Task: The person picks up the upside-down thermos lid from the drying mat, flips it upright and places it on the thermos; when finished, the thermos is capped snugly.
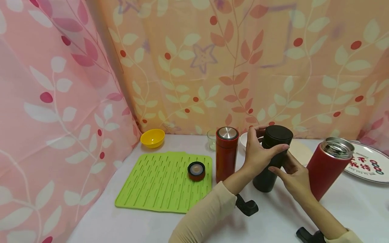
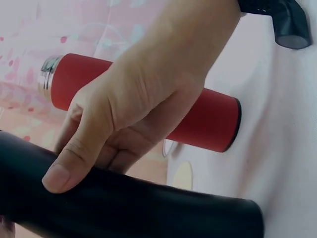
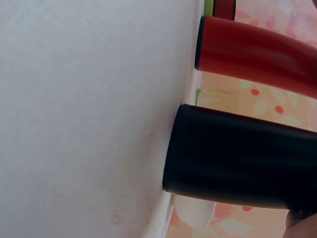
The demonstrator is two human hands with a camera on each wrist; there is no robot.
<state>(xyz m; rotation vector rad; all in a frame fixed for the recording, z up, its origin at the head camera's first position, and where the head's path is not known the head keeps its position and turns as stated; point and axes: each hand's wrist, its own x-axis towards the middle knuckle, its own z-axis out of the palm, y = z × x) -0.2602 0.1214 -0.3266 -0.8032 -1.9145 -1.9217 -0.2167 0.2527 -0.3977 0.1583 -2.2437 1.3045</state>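
Observation:
A black flask with its black lid on stands on the white table, tilted slightly. My left hand grips its upper part, thumb lying along the body. My right hand holds the lower body from the right; only its edge shows in the right wrist view, beside the flask's base. A red flask with an open steel mouth stands just right of my hands. Just left of them stands a red flask with a steel cap.
A green ribbed mat lies at the left with a round lid on it. Along the curtain sit a yellow bowl, a small glass and a white bowl. A printed plate lies far right.

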